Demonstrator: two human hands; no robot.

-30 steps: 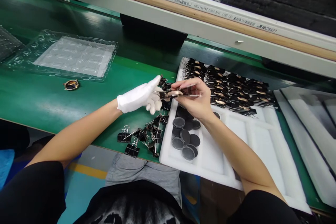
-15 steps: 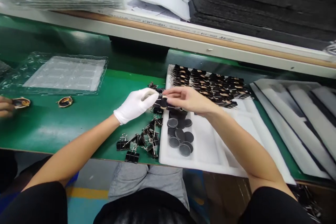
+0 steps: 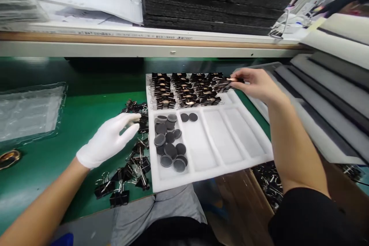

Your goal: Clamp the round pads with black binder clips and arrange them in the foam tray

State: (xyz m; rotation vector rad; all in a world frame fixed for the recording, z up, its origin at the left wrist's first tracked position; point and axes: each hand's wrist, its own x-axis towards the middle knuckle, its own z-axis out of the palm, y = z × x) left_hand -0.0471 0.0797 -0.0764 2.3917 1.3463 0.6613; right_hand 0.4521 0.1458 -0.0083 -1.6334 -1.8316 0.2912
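Note:
My left hand [image 3: 111, 136], in a white glove, reaches over the loose black binder clips [image 3: 140, 150], thumb and fingers apart. Whether its fingertips touch a clip I cannot tell. At the far right of the white foam tray [image 3: 198, 173], my bare right hand [image 3: 253, 82] pinches a binder-clipped piece [image 3: 223, 83] beside the clipped rows [image 3: 184, 88]. Those rows show black clips with gold-coloured edges between them. Round black discs [image 3: 170, 150] lie loose in the tray's left compartment, and a pair of discs [image 3: 189, 117] rests in the neighbouring one.
A clear plastic tray [image 3: 31, 111] lies on the green table at left, with a gold-rimmed part [image 3: 10, 158] in front of it. Foam sheets [image 3: 319, 111] lean at right. Behind runs a shelf [image 3: 173, 50] bearing a black foam stack [image 3: 216, 4]. More clips [image 3: 269, 184] sit in a box below.
My hands were together over the tray's left edge. Now the right has carried the clipped piece to the far right of the rows, and the left is over the loose clips. The view has turned right.

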